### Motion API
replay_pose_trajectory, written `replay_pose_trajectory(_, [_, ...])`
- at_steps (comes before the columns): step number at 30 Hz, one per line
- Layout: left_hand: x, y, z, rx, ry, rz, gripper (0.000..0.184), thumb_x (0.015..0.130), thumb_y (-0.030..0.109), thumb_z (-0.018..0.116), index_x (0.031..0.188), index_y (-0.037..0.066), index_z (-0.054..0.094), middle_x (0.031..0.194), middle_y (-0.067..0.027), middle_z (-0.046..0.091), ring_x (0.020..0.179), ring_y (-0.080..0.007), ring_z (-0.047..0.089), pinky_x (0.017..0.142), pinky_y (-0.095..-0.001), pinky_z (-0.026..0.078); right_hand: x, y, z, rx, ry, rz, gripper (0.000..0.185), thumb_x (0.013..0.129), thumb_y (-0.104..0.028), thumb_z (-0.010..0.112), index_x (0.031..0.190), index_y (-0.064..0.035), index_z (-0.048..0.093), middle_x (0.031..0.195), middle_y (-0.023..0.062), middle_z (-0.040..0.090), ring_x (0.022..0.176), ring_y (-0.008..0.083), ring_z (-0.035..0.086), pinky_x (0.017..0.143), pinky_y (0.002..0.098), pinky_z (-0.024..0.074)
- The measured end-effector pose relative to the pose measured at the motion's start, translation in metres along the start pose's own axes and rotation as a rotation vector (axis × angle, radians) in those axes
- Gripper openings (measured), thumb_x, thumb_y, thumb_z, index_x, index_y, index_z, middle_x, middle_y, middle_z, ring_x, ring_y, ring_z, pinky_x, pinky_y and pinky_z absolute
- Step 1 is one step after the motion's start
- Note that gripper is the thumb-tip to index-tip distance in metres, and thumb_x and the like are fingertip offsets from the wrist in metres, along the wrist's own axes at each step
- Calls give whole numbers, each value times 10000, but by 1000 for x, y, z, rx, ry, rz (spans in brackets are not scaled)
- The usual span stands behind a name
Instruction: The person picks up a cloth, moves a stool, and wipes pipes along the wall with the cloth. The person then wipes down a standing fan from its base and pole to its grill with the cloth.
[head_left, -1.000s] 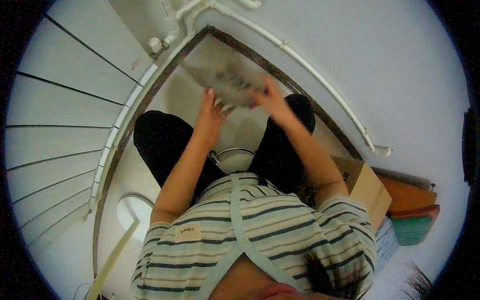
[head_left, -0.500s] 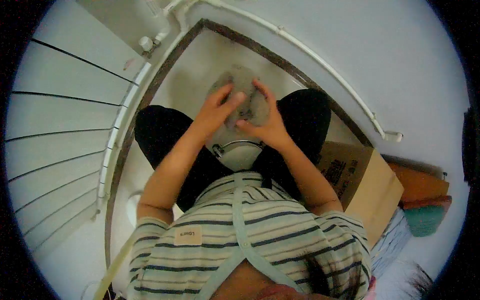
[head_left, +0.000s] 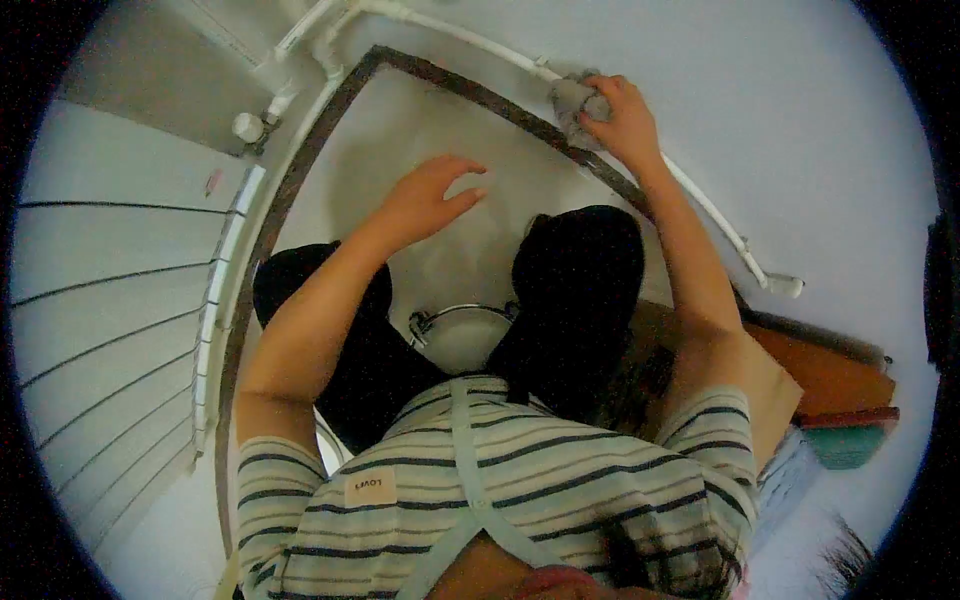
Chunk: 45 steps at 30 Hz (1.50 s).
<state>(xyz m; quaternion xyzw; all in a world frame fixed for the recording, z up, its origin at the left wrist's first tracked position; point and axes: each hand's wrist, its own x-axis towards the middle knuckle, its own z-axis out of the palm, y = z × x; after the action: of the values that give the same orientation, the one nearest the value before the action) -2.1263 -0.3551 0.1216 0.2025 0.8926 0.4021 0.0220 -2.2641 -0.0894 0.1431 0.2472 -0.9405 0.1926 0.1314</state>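
A crumpled grey cloth (head_left: 572, 108) is bunched under the fingers of my right hand (head_left: 632, 122), up at the right-hand wall. It lies against the white pipe (head_left: 460, 38) and the dark skirting strip (head_left: 500, 104), covering a stretch of both. My left hand (head_left: 430, 200) hangs in front of me over the pale floor (head_left: 440, 120), thumb and fingers apart, with nothing in it.
A white ribbed radiator (head_left: 120, 300) with a valve (head_left: 248, 127) stands on the left. To my right are a cardboard box (head_left: 770, 390), an orange-brown object (head_left: 820, 370) and a green one (head_left: 850, 440). My bent knees flank a curved metal handle (head_left: 465, 308).
The grey cloth, earlier between both hands above the floor, has moved right to the wall pipe in my right hand. My left hand has let go of it.
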Motion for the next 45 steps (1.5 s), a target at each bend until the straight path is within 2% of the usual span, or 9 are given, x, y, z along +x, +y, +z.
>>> replay_pose_trajectory(9, [6,-17,25,103,-219,-34,383,817,236,582,1152,70,496,1175,-136,501,1109,-311,448,940,-386,382,13,43,101,-444,-83,-99,515,656,-247,700,1130,-176,513,1071,72,539,1061,273,477,834,423,415])
replay_pose_trajectory(12, [8,-20,26,163,-94,36,369,754,189,617,1076,36,525,1084,-144,531,1046,-312,481,878,-395,419,-4,58,94,-318,-20,50,529,662,-230,695,1153,-181,503,1086,75,535,1065,278,472,862,439,392])
replay_pose_trajectory(18, [16,-8,12,170,-265,-1,423,784,204,603,1159,47,486,1163,-143,498,1106,-311,450,941,-389,385,-65,105,66,-380,-32,172,558,654,-170,699,1173,-177,494,1118,101,524,1082,289,461,916,437,357])
replay_pose_trajectory(23, [12,-17,14,207,-254,34,428,782,197,612,1165,52,485,1195,-146,487,1125,-322,444,958,-388,371,-34,92,89,-354,-62,62,523,607,-190,739,1081,-130,525,1057,105,547,1034,301,482,876,425,369])
replay_pose_trajectory(25, [17,-21,16,179,-243,70,415,798,182,604,1178,65,483,1208,-147,485,1140,-327,436,963,-387,364,-10,69,105,-256,117,-62,400,642,-143,689,1021,-114,565,1058,119,554,1007,313,502,858,429,388])
replay_pose_trajectory(34, [27,-33,9,178,-221,-92,384,820,154,592,1182,77,489,1212,-150,490,1137,-326,447,966,-391,358,-36,91,92,-275,191,3,415,629,-101,664,1026,-148,555,995,81,555,1012,282,497,852,420,383])
replay_pose_trajectory(37, [24,-33,6,183,-185,-70,386,820,156,592,1184,79,490,1219,-149,486,1138,-327,446,970,-391,353,-99,142,60,-305,189,136,505,531,-98,736,1002,-108,553,979,105,548,985,295,503,849,407,403])
replay_pose_trajectory(42, [25,-25,4,234,-209,-59,378,804,151,589,1160,64,497,1178,-143,500,1099,-315,462,928,-381,380,-200,194,4,-432,286,597,461,653,-87,682,1089,-33,543,1103,156,545,1041,337,495,913,405,384])
replay_pose_trajectory(45, [26,-28,9,274,-206,-14,378,798,146,593,1154,61,498,1161,-143,508,1092,-316,464,922,-384,384,-238,226,-1,-158,678,1241,475,714,-86,647,1156,-41,479,1142,135,529,1044,324,500,896,436,406])
